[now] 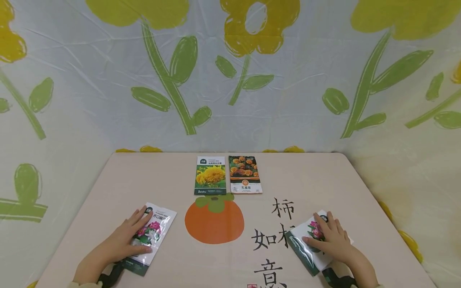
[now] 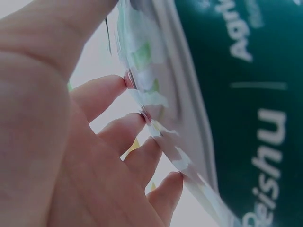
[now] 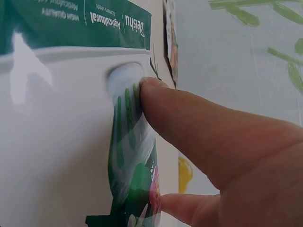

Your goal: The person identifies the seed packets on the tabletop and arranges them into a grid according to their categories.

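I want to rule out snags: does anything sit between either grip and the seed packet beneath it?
Nothing visible does: the left grip rests directly on the left packet, and the right grip directly on the right packet.

- The persimmon print (image 1: 214, 230) and surrounding tabletop (image 1: 151, 180) are lit softly and evenly in the head view.
- Glare is thrown back by the packet left of the print (image 1: 162, 222) and the packet right of it (image 1: 311, 250).
- Behind the print, creases in the flowered cloth (image 1: 299, 80) are caught by pale sheen.
- Beyond the left fingers (image 2: 102, 94), the background is washed out; lettering is blurred.
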`<state>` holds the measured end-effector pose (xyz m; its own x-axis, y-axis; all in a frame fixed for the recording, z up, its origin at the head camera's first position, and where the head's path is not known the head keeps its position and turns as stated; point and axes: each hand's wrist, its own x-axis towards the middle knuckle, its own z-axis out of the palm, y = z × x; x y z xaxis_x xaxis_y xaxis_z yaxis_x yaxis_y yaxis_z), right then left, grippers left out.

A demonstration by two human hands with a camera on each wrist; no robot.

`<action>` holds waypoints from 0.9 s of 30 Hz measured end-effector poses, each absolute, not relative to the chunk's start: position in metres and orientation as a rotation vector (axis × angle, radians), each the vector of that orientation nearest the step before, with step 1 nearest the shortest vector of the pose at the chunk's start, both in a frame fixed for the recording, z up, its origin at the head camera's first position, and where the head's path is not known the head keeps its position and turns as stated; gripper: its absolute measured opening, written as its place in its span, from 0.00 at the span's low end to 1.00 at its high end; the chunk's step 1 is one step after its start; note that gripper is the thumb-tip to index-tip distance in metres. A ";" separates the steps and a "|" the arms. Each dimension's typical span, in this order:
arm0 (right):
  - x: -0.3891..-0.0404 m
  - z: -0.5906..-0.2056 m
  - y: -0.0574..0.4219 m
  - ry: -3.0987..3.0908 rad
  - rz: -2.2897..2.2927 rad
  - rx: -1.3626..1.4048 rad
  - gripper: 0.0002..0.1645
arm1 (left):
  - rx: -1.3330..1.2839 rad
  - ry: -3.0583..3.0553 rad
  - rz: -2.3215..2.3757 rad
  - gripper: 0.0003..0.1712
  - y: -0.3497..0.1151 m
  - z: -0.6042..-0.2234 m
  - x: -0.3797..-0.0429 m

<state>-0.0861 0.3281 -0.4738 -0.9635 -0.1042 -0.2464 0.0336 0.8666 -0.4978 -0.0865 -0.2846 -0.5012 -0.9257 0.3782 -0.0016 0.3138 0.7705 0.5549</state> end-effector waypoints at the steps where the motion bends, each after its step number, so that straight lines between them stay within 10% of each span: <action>1: -0.086 -0.474 0.328 2.774 -0.745 -0.050 0.59 | 0.549 2.844 0.863 0.59 -0.284 -0.501 -0.087; 27: -0.086 -0.475 0.329 2.756 -0.789 -0.045 0.59 | 0.386 2.820 0.791 0.62 -0.269 -0.493 -0.082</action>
<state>-0.0858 0.3286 -0.4753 -0.9622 -0.1039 -0.2519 0.0450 0.8511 -0.5231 -0.0815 -0.2693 -0.4930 -0.9487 0.2970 -0.1083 0.1974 0.8241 0.5310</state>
